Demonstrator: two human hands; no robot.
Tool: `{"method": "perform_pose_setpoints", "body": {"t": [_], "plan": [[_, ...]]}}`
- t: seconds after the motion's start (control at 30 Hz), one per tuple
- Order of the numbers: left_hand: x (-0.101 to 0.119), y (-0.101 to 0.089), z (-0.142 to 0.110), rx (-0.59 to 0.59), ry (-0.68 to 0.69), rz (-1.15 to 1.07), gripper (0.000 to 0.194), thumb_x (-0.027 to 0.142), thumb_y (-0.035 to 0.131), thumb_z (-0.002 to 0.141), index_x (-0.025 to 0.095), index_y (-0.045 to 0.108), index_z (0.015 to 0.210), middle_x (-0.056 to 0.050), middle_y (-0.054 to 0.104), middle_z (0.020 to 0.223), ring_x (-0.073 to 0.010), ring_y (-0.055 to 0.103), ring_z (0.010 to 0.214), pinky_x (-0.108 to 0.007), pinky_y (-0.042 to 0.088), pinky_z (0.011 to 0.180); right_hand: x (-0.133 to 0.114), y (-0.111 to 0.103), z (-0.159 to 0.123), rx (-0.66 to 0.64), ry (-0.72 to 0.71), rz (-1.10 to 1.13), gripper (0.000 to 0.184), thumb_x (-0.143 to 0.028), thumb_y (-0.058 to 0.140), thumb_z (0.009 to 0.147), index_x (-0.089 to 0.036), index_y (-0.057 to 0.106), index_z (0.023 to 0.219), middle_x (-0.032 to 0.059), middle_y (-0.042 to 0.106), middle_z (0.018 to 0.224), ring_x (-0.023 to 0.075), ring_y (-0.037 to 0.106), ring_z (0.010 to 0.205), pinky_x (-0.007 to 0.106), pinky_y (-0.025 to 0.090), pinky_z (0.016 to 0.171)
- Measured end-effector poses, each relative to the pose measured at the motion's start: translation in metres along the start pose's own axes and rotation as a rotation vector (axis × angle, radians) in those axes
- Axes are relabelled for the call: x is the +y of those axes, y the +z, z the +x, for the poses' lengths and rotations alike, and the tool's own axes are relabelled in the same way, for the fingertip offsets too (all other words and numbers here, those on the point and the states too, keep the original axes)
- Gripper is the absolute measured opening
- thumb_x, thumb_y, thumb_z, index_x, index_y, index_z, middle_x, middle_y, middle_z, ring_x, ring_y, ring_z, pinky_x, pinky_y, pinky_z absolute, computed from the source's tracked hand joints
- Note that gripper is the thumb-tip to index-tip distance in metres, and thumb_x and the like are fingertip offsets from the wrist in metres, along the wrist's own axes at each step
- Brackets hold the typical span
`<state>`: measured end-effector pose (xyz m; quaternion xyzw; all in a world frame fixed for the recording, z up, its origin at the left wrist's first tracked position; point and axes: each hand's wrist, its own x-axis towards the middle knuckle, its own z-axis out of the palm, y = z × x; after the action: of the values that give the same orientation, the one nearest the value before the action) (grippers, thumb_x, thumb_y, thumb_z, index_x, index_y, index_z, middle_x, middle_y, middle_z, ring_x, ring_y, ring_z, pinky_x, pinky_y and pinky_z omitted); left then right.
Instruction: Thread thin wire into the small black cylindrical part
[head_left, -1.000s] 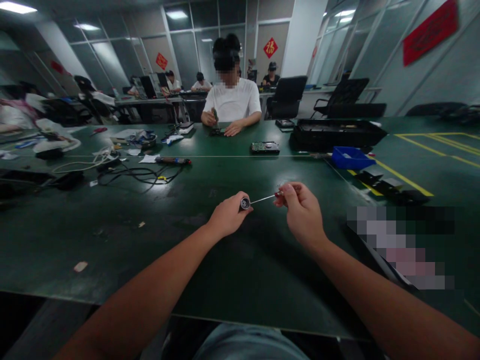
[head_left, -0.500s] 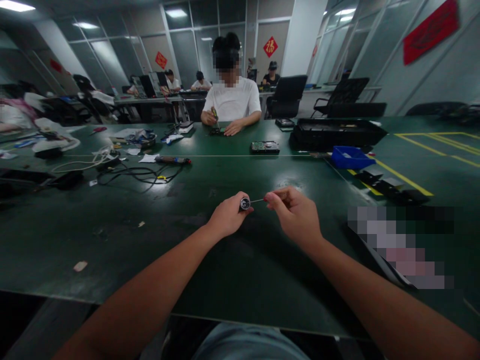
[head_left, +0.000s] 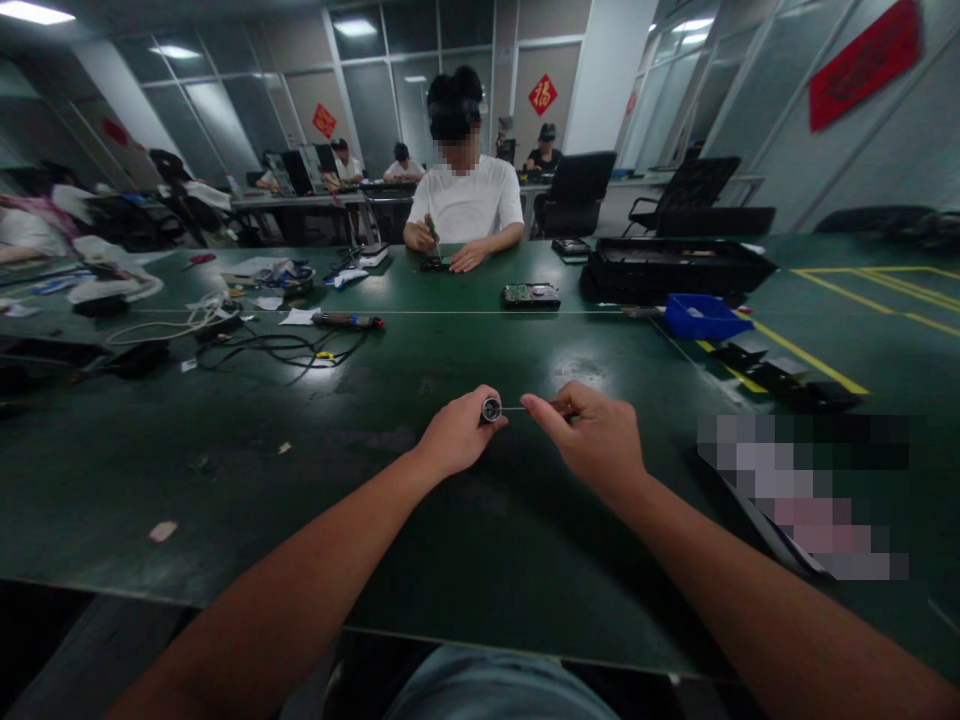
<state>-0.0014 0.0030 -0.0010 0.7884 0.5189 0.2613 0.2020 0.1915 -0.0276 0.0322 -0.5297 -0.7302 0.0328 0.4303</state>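
My left hand (head_left: 454,435) is closed around a dark cylindrical part (head_left: 491,409), whose round, light-rimmed end faces me. In my right hand (head_left: 596,430) is a screwdriver (head_left: 514,408), held by its handle, which the fingers mostly cover. Its thin metal shaft points left and reaches the round end of the cylinder; whether the tip sits inside a screw is too small to tell. Both hands are just above the green table (head_left: 420,540), near its middle.
Across the table a person (head_left: 469,200) works on a small board. A hard drive (head_left: 531,295), a blue bin (head_left: 705,316) and a black tray (head_left: 675,268) lie ahead and to the right. Black cables (head_left: 277,350) and another screwdriver (head_left: 349,320) are on the left.
My right hand has turned a little around the screwdriver handle, and its thumb now stretches forward along it. My left hand and the cylinder have stayed nearly still.
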Motion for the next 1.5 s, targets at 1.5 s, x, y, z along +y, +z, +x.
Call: {"method": "perform_pose_setpoints", "body": {"t": [1.5], "plan": [[0.000, 0.000, 0.000, 0.008, 0.008, 0.020, 0.017, 0.035, 0.060, 0.090, 0.025, 0.055, 0.102, -0.001, 0.066, 0.091, -0.0183, 0.060, 0.079, -0.028, 0.039, 0.065, -0.006, -0.003, -0.002, -0.103, 0.015, 0.256, 0.016, -0.033, 0.052, 0.095, -0.020, 0.060, 0.100, 0.0035, 0.068, 0.080, 0.0180, 0.066, 0.072, 0.031, 0.047, 0.065]]}}
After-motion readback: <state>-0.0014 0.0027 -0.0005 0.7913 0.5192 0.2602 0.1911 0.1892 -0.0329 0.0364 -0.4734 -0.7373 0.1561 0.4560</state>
